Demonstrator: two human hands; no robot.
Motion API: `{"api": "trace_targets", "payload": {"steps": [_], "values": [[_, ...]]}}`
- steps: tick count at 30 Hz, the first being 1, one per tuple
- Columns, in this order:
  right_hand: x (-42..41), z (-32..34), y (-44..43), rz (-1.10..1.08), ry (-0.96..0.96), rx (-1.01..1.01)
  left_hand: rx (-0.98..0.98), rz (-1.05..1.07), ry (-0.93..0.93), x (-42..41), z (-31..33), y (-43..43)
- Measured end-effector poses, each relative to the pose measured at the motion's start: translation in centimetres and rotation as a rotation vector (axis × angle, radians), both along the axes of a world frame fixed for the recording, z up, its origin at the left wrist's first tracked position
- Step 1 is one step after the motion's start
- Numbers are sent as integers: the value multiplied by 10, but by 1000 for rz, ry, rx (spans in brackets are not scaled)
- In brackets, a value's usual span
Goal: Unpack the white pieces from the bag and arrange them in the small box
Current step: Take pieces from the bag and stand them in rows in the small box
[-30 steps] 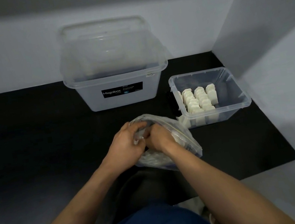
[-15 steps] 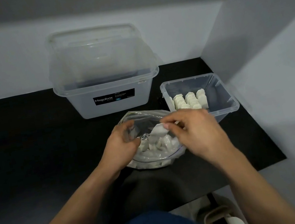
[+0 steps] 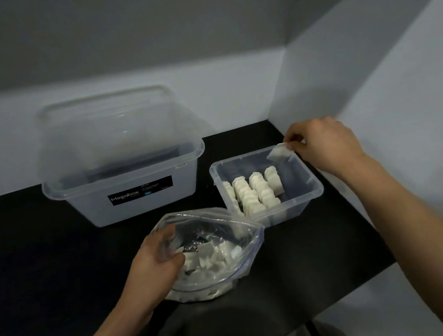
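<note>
Fingers of the right hand pinch a white piece over the far right corner of the box; the left hand grips the rim of the bag.

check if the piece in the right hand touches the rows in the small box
Apart. The head view shows the white piece, pinched by the right hand at the small box's far corner, with bare floor between it and the rows.

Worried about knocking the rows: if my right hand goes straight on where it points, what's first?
Probably the bare floor of the small box, beyond the rows; the right hand, pinching a white piece, points left and down there. Depth is unclear.
</note>
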State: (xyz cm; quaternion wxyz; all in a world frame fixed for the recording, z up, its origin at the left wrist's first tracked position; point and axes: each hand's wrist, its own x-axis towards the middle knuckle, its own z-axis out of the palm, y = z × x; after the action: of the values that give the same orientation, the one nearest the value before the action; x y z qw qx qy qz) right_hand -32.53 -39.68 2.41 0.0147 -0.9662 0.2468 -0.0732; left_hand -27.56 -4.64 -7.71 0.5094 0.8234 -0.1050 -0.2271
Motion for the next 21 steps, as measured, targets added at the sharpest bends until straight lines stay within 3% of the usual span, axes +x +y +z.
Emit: {"api": "trace_targets", "payload": {"steps": [10, 21], "values": [[45, -90, -31, 17, 483, -43, 61, 29, 6, 5, -3, 4], [61, -124, -27, 148, 649, -298, 62, 47, 39, 13, -6, 1]]}}
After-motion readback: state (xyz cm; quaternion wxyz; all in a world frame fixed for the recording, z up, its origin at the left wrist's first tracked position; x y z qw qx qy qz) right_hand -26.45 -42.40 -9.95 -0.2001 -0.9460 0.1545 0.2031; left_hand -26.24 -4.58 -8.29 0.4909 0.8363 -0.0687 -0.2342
